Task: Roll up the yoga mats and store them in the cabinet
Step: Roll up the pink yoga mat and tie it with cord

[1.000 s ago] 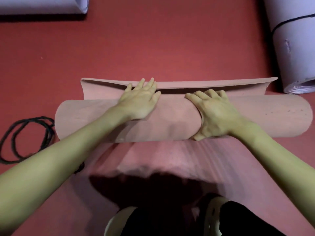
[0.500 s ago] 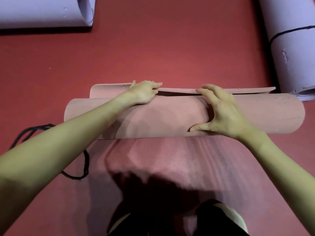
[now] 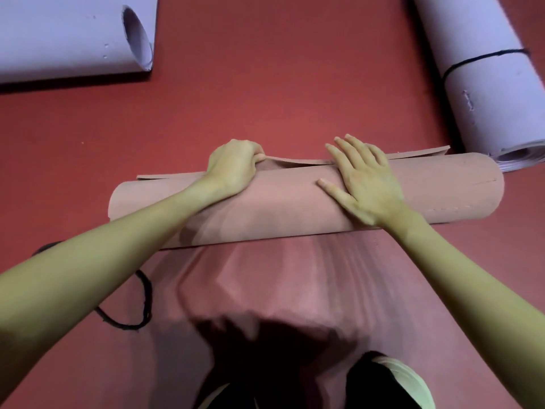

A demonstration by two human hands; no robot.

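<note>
While the red floor (image 3: 265,84) spreads under everything, my pink yoga mat (image 3: 295,208) lies across the middle, mostly rolled, its flat part running near toward me. At far right lies a lavender rolled mat (image 3: 486,84) bound with a black cord; another lavender roll (image 3: 67,36) lies at far left. My right hand (image 3: 365,181) presses flat on the roll, fingers straight and spread. My left hand (image 3: 233,166) curls its fingers round the mat's loose far edge. A black cord loop (image 3: 141,305) lies near left.
</note>
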